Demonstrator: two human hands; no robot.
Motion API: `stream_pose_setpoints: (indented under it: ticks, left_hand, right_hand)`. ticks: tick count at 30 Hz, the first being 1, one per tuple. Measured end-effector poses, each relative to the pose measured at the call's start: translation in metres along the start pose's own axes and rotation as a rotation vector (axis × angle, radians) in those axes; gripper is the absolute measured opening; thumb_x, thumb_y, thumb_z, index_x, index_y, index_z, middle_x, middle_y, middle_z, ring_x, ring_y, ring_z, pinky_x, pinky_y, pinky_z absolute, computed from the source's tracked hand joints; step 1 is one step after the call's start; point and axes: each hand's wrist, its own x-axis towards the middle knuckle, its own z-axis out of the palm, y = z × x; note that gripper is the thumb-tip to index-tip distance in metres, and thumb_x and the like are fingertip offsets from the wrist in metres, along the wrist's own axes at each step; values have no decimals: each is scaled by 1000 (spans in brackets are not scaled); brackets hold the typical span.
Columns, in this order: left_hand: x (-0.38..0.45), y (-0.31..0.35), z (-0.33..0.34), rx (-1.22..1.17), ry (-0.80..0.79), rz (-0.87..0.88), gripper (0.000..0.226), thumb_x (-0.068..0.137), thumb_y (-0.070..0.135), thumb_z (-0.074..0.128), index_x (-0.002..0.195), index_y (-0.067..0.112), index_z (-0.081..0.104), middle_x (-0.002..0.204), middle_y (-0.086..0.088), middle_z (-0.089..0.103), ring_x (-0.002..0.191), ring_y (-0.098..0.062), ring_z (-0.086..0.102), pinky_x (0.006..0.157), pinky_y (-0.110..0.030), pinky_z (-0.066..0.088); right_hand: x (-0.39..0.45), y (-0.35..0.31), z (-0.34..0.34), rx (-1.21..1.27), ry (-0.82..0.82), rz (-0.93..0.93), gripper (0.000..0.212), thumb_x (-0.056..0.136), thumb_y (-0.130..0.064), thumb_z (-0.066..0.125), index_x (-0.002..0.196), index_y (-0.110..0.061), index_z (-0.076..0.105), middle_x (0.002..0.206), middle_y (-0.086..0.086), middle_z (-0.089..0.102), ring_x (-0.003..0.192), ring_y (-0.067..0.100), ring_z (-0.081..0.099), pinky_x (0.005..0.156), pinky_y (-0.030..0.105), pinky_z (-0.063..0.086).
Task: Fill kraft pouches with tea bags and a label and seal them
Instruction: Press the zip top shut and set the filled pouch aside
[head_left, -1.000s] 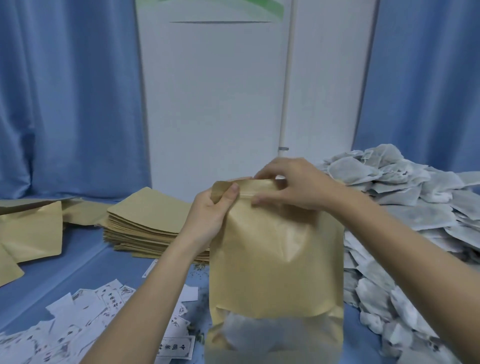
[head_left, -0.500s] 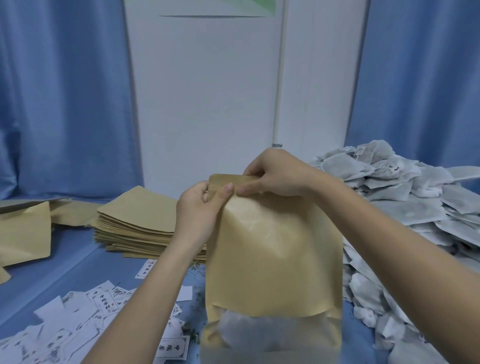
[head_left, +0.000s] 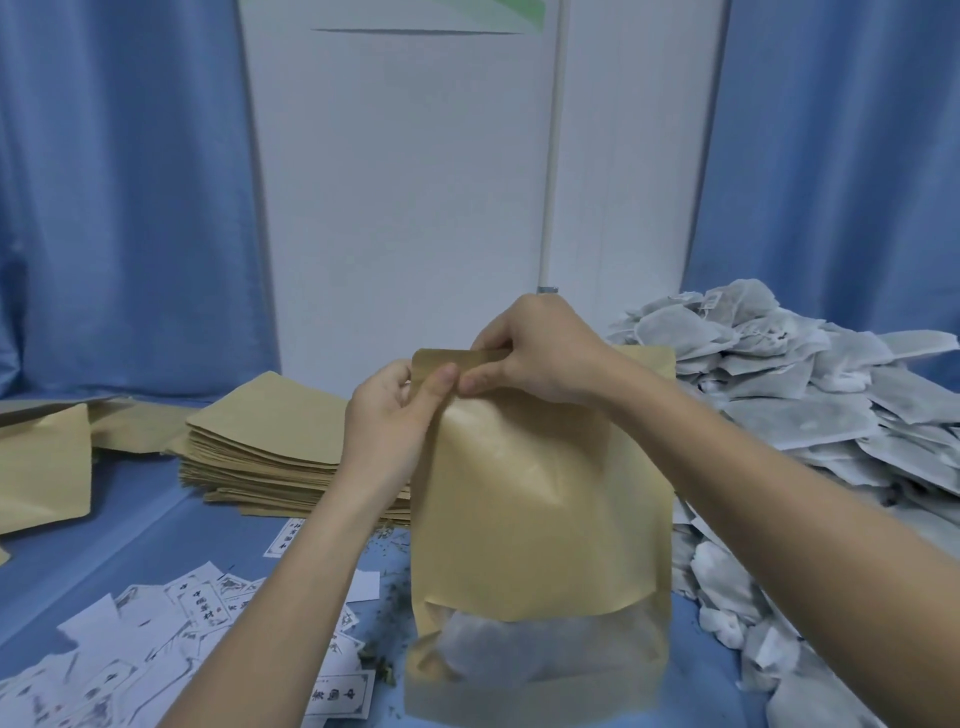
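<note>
Fingers: both thumbs press the front of a pouch's top strip, the other fingers curled behind it.
Left hand: pinches the strip near its left corner.
Right hand: pinches the strip just beside the left thumb.
Pouch: upright on the blue table, white bags visible through its lower window.
Left: stack of flat pouches; labels scattered.
Right: heap of tea bags.
</note>
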Motion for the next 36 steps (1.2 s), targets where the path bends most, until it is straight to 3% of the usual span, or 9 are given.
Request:
stream_pose_setpoints:
  ticks: [2,6,10,12,15,20,26,32,36]
  left_hand:
    - [0,-1,-2,36,19,25,65,77,49,68,95,-12,54,75,-32,58,70,-22,47,68,-35,36]
    - [0,-3,-3,86,60,54,54,87,38,64,87,-15,49,65,-12,43,63,-20,35,62,-33,29]
    - [-2,-2,0,-51,13,37,62,78,45,71,93,-13,54,78,-14,58,71,-22,49,68,-34,39]
    - [-2,-1,0,-94,-14,-3,41,75,34,75,91,-1,63,80,-6,72,72,-16,63,66,-26,49]
    - [-2,-1,2,-60,10,1,16,78,18,73,84,7,63,69,2,72,63,-9,62,59,-19,50]
    - [-3,0,5,-45,59,29,22,79,20,73,81,3,60,71,-12,66,69,-16,55,69,-31,45]
    - [1,-4,-1,-85,63,49,45,74,30,74,88,-9,56,77,-18,55,75,-21,46,73,-35,36]
    - [0,-4,-9,-112,97,15,29,66,35,74,79,12,63,77,-14,66,76,-20,57,74,-35,46]
    - [3,-4,-11,-98,82,22,26,70,32,75,80,11,63,80,-16,64,76,-19,55,75,-34,45]
  right_hand:
    - [-1,3,-3,-6,-22,-15,30,71,-43,76,61,-16,65,49,-3,40,52,10,35,48,24,25]
    - [-3,12,-14,-101,-71,11,43,71,-48,74,43,-27,49,41,-8,41,47,6,40,50,24,30]
    - [-5,16,-8,-96,17,-39,34,70,-46,75,54,-22,57,50,-5,51,55,12,43,56,31,38]
    - [-8,22,-12,-88,-8,-43,42,69,-47,75,54,-15,53,50,-3,41,54,12,34,51,24,29]
    - [-12,31,-25,-175,-83,-24,55,69,-51,74,53,-13,37,51,-3,23,51,11,24,46,26,17]
    - [-17,41,-24,-167,-14,-49,54,68,-54,71,67,0,59,56,8,40,55,12,29,50,25,21]
    - [-22,48,-25,-260,-49,-107,55,78,-49,64,52,-17,29,51,3,32,49,15,29,50,27,22]
    - [-28,63,-34,-165,-6,-40,42,64,-57,68,54,-19,53,55,5,45,53,9,35,50,21,25]
    - [-29,65,-37,-133,48,-26,56,62,-54,71,69,1,64,57,15,44,54,9,30,48,19,25]
